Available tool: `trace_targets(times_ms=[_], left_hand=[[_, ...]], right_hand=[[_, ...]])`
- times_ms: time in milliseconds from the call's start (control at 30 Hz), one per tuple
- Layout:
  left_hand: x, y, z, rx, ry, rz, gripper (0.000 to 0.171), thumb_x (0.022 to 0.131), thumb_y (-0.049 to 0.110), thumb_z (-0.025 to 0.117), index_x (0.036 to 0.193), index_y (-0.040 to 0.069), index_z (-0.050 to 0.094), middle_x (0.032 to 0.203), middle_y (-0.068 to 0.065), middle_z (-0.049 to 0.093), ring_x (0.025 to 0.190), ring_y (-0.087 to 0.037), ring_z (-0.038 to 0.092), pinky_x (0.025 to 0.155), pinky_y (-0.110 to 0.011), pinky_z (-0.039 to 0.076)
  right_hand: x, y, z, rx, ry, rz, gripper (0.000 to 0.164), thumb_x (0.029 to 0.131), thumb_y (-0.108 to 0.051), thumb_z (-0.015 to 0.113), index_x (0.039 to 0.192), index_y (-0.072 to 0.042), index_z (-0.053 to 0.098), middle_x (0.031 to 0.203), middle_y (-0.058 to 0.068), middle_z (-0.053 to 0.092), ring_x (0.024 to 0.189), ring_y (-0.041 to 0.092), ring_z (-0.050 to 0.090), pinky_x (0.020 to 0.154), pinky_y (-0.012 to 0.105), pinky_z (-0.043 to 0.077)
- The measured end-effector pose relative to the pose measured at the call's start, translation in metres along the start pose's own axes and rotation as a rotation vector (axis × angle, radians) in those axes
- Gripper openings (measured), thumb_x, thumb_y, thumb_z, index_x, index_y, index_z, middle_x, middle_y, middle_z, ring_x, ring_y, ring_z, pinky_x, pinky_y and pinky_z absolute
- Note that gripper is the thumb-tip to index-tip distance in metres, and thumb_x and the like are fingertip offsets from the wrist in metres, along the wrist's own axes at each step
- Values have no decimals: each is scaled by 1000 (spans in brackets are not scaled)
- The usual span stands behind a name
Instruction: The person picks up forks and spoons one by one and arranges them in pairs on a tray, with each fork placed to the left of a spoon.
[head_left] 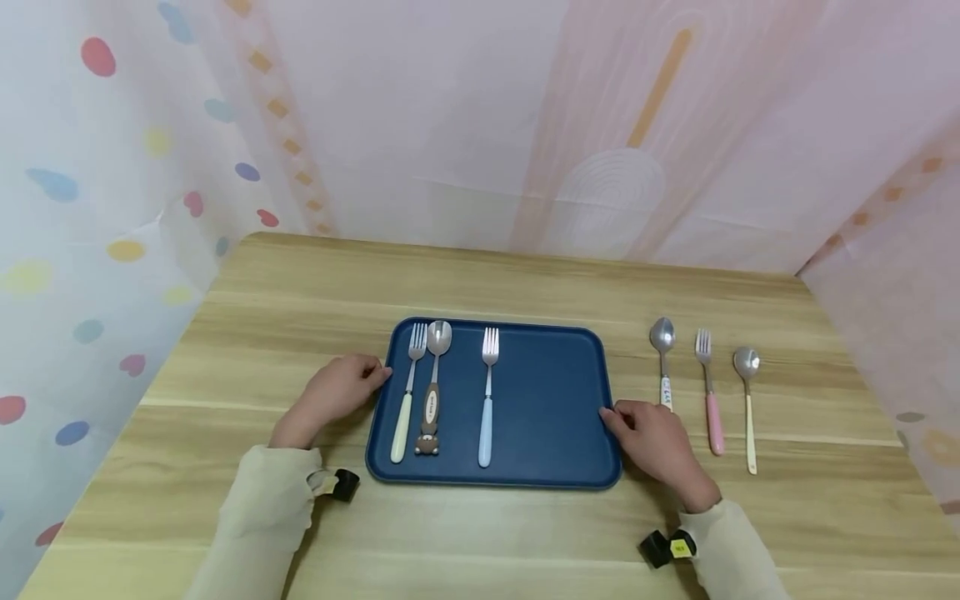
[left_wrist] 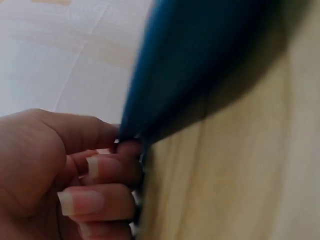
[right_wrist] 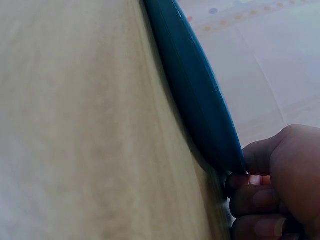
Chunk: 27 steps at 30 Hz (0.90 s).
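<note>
A dark blue tray [head_left: 555, 400] lies on the wooden table, gripped at both short sides. My left hand [head_left: 341, 390] pinches its left rim between thumb and curled fingers, seen close in the left wrist view. At the opposite rim my right hand [head_left: 651, 440] pinches the edge the same way. Three pieces of cutlery lie on the tray, handles towards me: a fork with a pale green handle [head_left: 402, 429], a spoon with a brown bear handle [head_left: 431, 408] beside it, and a fork with a light blue handle [head_left: 486, 429] nearer the middle.
Right of the tray lie a spoon with a white patterned handle [head_left: 663, 337], partly behind my right hand, a fork with a pink handle [head_left: 714, 421] and a spoon with a cream handle [head_left: 750, 429]. A patterned curtain [head_left: 450, 125] hangs behind the wooden table [head_left: 495, 542].
</note>
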<state>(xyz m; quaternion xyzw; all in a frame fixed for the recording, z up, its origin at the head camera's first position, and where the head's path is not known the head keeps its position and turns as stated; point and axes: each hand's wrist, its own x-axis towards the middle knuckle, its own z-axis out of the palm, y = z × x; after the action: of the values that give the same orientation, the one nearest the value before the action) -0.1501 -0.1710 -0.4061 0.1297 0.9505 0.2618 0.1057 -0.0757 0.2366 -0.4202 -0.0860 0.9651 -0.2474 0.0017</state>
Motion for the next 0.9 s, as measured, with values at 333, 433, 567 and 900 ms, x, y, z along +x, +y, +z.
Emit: trace_targets(times_ms=[333, 433, 567, 900], left_hand=[[0, 2, -2, 17, -14, -41, 29, 92, 24, 50, 66, 11, 51, 53, -1, 46, 45, -16, 46, 46, -29, 35], [-1, 2, -5, 5, -34, -61, 26, 92, 25, 51, 70, 11, 52, 52, 0, 46, 42, -16, 48, 45, -30, 36], [-1, 2, -6, 1, -42, -75, 24, 90, 25, 53, 70, 11, 51, 52, 0, 47, 41, -16, 49, 46, -30, 36], [-2, 2, -2, -13, -49, -72, 26, 90, 25, 52, 68, 11, 50, 46, 0, 47, 37, -16, 49, 47, -31, 37]], right_hand=[[4, -2, -2, -9, -1, 6, 41, 93, -29, 52, 55, -17, 43, 46, -6, 36, 42, 12, 37, 44, 27, 29], [5, -4, -3, -5, -8, 3, 41, 93, -28, 52, 55, -17, 43, 46, -5, 36, 41, 12, 38, 43, 26, 29], [6, -5, -6, -25, -7, -6, 42, 94, -32, 51, 55, -18, 44, 46, -6, 37, 41, 11, 37, 43, 26, 29], [-3, 14, -42, -100, 106, 65, 39, 96, -34, 47, 62, -14, 50, 47, -4, 37, 42, 13, 36, 42, 29, 29]])
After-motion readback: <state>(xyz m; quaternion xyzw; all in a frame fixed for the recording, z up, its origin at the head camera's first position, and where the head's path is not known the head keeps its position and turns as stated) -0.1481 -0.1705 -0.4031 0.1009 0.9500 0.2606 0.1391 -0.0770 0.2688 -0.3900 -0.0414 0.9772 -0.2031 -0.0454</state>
